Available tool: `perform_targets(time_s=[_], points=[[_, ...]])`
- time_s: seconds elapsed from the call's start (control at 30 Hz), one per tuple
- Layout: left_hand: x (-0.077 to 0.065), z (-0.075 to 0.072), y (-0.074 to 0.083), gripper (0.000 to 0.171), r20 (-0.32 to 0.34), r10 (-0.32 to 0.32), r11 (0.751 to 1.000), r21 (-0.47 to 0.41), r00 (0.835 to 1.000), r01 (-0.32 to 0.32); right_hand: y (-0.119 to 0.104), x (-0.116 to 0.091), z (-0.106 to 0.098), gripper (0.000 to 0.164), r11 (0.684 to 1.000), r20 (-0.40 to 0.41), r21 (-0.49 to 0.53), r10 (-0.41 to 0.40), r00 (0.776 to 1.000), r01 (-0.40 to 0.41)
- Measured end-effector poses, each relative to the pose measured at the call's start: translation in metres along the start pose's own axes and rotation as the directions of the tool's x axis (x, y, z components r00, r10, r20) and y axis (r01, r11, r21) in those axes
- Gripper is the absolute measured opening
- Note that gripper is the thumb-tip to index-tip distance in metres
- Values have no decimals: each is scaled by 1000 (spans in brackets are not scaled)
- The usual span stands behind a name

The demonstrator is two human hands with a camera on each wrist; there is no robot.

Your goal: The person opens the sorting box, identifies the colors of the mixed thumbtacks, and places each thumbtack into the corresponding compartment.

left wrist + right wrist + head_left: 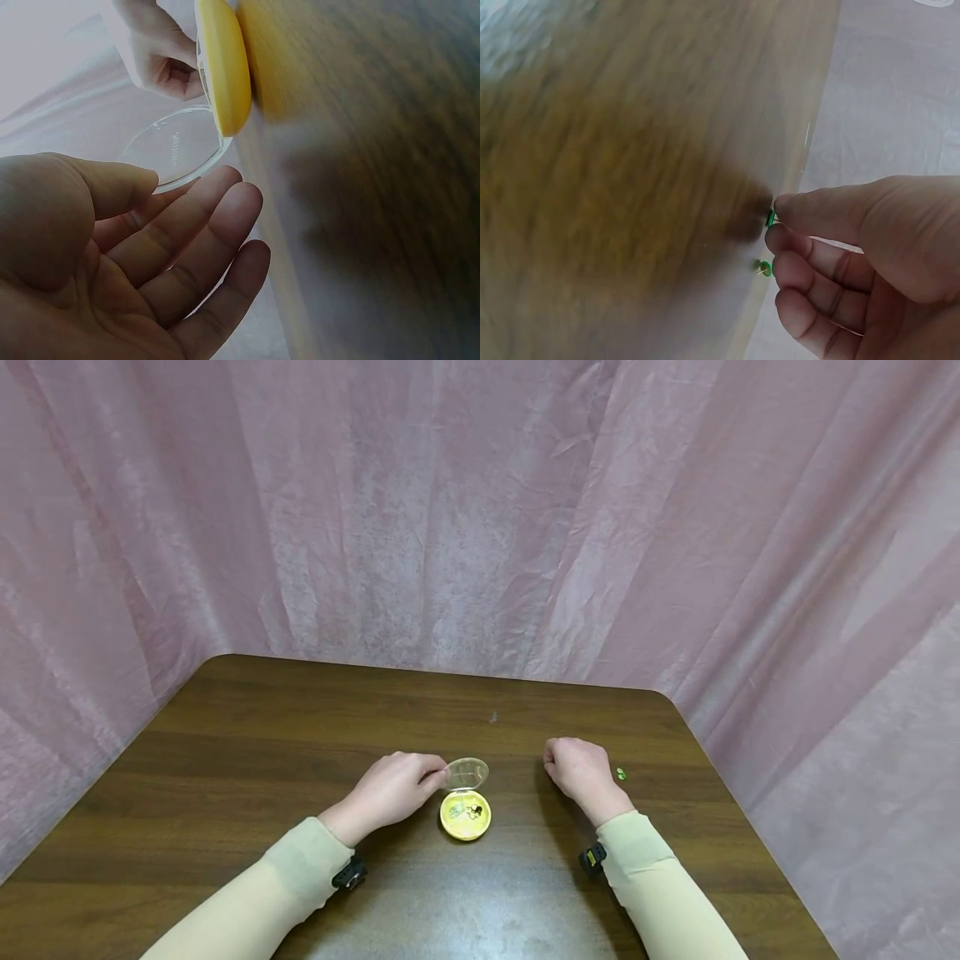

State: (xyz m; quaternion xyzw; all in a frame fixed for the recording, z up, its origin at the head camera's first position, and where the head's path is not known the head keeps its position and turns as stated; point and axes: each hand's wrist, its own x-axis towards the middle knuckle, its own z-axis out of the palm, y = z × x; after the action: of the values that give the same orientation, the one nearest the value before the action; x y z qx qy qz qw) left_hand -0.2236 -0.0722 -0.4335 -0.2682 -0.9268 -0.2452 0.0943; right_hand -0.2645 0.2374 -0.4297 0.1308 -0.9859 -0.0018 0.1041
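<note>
A round yellow case (466,835) stands on the table with its hinged clear lid (468,773) raised. My left hand (397,787) pinches the lid's edge between thumb and forefinger, its other fingers loosely bent in the left wrist view. Several small thumbtacks (475,812) lie inside the case. To the right, my right hand (581,770) is low over the table. In the right wrist view its thumb and forefinger tips pinch a green thumbtack (771,218). A second green thumbtack (765,268) lies on the tabletop, close by the curled fingers.
The brown wooden table (285,718) has rounded far corners. Pink curtains (450,527) hang behind it and down both sides. A small pale mark (493,717) shows on the wood toward the back.
</note>
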Motion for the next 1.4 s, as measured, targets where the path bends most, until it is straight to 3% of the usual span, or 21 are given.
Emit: perform_targets(time_s=[0.8, 1.03, 1.23, 1.4], points=[[1, 1, -1, 16, 3, 4, 1000, -8, 1000, -4, 4, 1, -2, 19, 996, 46, -43, 76, 996, -74], [0, 0, 0, 16, 1, 0, 1000, -7, 1000, 0, 3, 0, -3, 16, 996, -20, 2, 90, 996, -90], [0, 0, 0, 15, -1, 0, 1000, -3, 1000, 0, 2, -2, -5, 10, 985, -15, 116, 128, 992, -126], [0, 1, -1, 16, -1, 1, 1000, 3, 1000, -1, -3, -5, -10, 7, 936, -8, 317, 163, 987, -152]])
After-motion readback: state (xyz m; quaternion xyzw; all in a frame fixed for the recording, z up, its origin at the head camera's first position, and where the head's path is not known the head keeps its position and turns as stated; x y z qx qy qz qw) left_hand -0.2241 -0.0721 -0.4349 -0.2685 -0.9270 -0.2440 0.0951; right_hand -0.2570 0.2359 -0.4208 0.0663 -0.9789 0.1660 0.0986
